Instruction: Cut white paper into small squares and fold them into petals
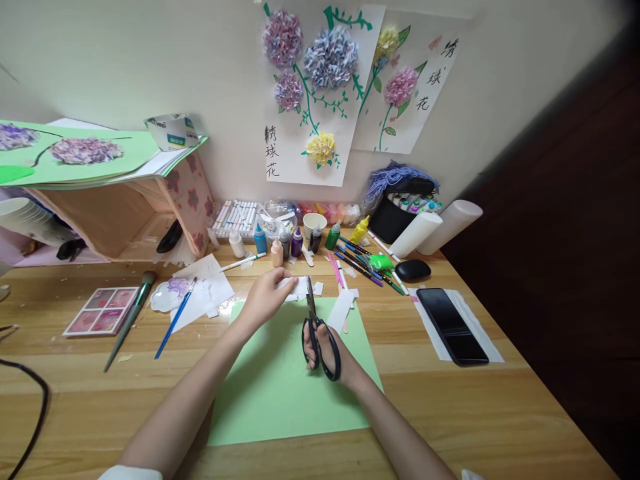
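Here, white paper scrap tight in left hand, scissors in right hand, blades beside it.

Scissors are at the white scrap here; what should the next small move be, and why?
Probably close the black-handled scissors a little to snip the small white paper piece: the left hand pinches it above the light green paper sheet, and the right hand has the blades at its right edge.

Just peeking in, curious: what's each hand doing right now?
Left hand: closed on a white paper piece.
Right hand: closed on black scissors.
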A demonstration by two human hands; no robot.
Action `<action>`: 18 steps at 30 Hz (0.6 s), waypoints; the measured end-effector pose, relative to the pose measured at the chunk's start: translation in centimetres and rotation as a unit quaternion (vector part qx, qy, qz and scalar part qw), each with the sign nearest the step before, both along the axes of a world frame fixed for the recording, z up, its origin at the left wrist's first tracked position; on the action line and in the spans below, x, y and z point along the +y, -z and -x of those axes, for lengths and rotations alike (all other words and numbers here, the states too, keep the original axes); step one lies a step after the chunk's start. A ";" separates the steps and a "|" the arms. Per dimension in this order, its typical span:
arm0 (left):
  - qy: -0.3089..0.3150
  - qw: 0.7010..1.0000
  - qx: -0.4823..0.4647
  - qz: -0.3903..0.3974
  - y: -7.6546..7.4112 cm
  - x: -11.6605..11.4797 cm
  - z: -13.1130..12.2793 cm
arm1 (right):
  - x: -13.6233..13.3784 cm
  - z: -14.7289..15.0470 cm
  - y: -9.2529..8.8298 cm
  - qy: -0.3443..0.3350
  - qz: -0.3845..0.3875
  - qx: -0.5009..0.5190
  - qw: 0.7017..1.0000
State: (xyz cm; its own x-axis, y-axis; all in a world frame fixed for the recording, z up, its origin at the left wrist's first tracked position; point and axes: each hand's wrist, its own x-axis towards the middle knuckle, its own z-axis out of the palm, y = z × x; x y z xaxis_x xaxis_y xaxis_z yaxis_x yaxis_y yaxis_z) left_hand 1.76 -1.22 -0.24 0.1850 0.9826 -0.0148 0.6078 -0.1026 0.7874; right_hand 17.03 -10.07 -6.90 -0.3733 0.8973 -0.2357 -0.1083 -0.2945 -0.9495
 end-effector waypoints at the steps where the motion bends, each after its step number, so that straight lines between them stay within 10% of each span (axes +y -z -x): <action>1: 0.002 1.000 0.002 0.001 0.0 0.0 0.0 | 0.0 0.0 0.0 0.000 -0.001 -0.003 1.000; 18: 0.023 1.000 0.005 -0.010 0.1 -0.3 -0.6 | 0.4 -0.5 -0.3 0.010 0.002 -0.020 1.000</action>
State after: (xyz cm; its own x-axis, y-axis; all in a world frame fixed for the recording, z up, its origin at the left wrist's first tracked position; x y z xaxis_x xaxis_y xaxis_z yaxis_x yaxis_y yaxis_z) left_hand 2.33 -1.56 -0.33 0.2303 0.9731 0.0028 0.6093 -0.1465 0.7793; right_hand 17.58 -9.62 -6.59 -0.3463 0.9033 -0.2530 -0.0762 -0.2959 -0.9522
